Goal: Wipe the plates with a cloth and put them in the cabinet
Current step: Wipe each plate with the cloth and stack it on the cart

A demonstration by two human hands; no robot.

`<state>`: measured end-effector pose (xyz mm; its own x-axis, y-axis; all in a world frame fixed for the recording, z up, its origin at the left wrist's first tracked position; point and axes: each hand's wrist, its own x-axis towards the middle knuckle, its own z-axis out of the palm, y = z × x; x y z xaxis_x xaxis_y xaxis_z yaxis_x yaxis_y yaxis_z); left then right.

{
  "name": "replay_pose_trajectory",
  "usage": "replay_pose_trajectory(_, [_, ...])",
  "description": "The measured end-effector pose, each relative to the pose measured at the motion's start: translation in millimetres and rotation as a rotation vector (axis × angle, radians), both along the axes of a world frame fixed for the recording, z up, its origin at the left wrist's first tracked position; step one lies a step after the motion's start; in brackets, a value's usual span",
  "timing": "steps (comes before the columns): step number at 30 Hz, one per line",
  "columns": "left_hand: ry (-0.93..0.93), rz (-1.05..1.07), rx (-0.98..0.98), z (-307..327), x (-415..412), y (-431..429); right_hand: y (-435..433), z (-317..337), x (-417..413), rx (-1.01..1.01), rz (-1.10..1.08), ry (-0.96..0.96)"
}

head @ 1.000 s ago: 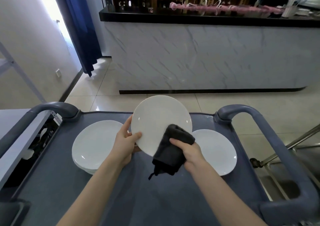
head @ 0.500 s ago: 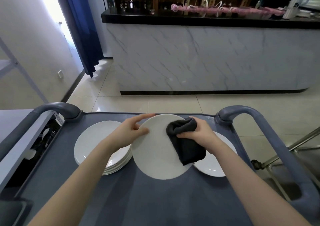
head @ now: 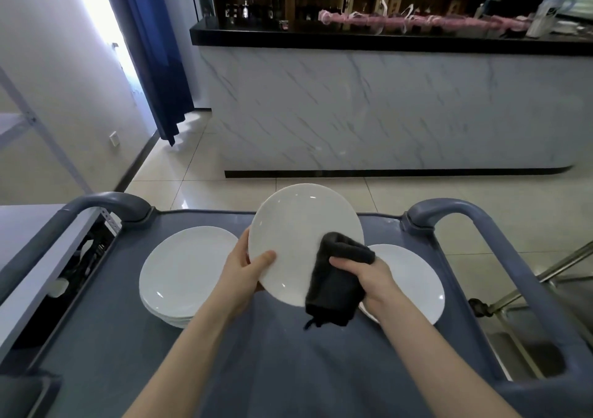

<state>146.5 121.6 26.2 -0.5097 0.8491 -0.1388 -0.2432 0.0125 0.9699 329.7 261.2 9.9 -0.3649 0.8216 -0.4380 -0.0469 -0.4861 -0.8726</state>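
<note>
I hold a white plate (head: 298, 231) tilted up above the grey cart top (head: 256, 369). My left hand (head: 244, 273) grips its lower left rim, thumb on the face. My right hand (head: 372, 276) is closed on a dark grey cloth (head: 337, 282) pressed against the plate's lower right edge. A stack of white plates (head: 183, 270) lies on the cart to the left. A single white plate (head: 414, 282) lies to the right, partly behind my right hand.
The cart has raised grey handles at left (head: 106, 202) and right (head: 455, 212). A marble-fronted bar counter (head: 385, 106) stands across the tiled floor. A blue curtain (head: 154, 51) hangs at the left. Metal frame legs (head: 545, 276) sit to the right of the cart.
The plate, flat and low half a second ago, is tilted up again. The cloth has slid from the plate's upper part down to its lower right edge.
</note>
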Motion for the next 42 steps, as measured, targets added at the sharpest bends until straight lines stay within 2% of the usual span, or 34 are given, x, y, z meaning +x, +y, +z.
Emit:
replay_pose_trajectory(4, [0.245, -0.261, -0.103, 23, -23, -8, 27, 39, 7, 0.517, 0.276, -0.311])
replay_pose_trajectory(7, [0.404, -0.450, -0.143, 32, -17, -2, 36, 71, -16, 0.915, 0.608, -0.576])
replay_pose_trajectory(10, [0.460, -0.409, -0.119, 29, -4, 2, 31, 83, -40, 1.063, 0.729, -0.672])
replay_pose_trajectory(14, [0.374, -0.253, -0.071, 21, -9, -5, 38, 87, -37, 0.917, 0.633, -0.581])
replay_pose_trajectory(20, [0.022, 0.070, 0.081, 24, -20, -6, 15, 37, -1, 0.307, 0.271, -0.217])
replay_pose_trajectory(23, [-0.015, 0.120, 0.112, 25, -16, 2, -20, 12, -6, 0.092, 0.238, -0.114])
replay_pose_trajectory(25, [0.014, 0.089, 0.107, 26, -13, 3, -26, 7, -10, 0.020, 0.190, -0.094])
replay_pose_trajectory(28, [0.044, 0.027, 0.081, 25, -15, -1, -15, 15, -10, 0.100, 0.125, -0.115])
replay_pose_trajectory(31, [0.082, -0.068, 0.015, 21, -15, -6, 5, 36, -5, 0.349, 0.131, -0.231])
replay_pose_trajectory(33, [0.106, -0.155, -0.020, 20, -13, -10, 21, 52, -3, 0.553, 0.241, -0.364])
replay_pose_trajectory(35, [0.168, -0.242, -0.068, 24, -15, -12, 28, 63, -5, 0.665, 0.400, -0.490])
replay_pose_trajectory(38, [0.299, -0.403, -0.129, 35, -20, -10, 27, 66, -10, 0.716, 0.544, -0.548])
replay_pose_trajectory(42, [0.369, -0.433, -0.183, 40, -24, -10, 23, 53, -9, 0.701, 0.544, -0.457])
